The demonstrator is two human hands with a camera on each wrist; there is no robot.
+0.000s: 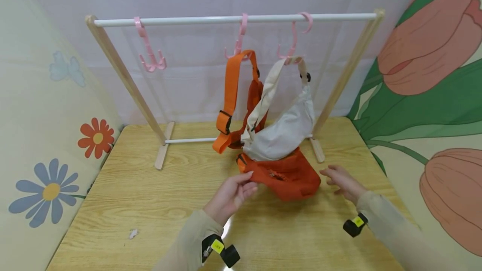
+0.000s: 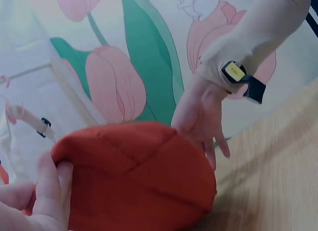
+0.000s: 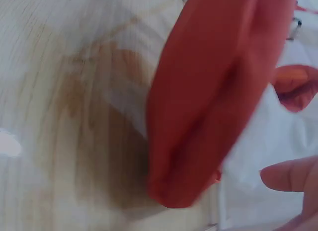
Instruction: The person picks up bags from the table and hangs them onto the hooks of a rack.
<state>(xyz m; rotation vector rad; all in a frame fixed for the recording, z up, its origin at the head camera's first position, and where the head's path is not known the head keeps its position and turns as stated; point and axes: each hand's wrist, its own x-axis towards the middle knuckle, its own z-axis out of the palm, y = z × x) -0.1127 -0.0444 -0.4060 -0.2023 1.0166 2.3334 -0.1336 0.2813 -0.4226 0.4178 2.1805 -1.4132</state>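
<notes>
A red waist bag (image 1: pixel 288 177) with a zip hangs low over the table, in front of the rack. My left hand (image 1: pixel 231 193) pinches its left end between thumb and fingers; the left wrist view shows the thumb and fingers at the red cloth's edge. My right hand (image 1: pixel 344 182) is held just off the bag's right end, fingers loosely extended and holding nothing. Directly above the red bag, a white waist bag (image 1: pixel 286 131) hangs by its strap from a pink hook (image 1: pixel 291 43). Beside it, an orange strap (image 1: pixel 231 83) loops over another pink hook (image 1: pixel 239 39).
The rack's white rail (image 1: pixel 196 20) runs between wooden posts standing on the wood-grain table (image 1: pixel 124 195). A third pink hook (image 1: pixel 150 55) hangs at the left with nothing on it. A small white scrap (image 1: pixel 133 233) lies near the front left. Flower-printed walls flank the table.
</notes>
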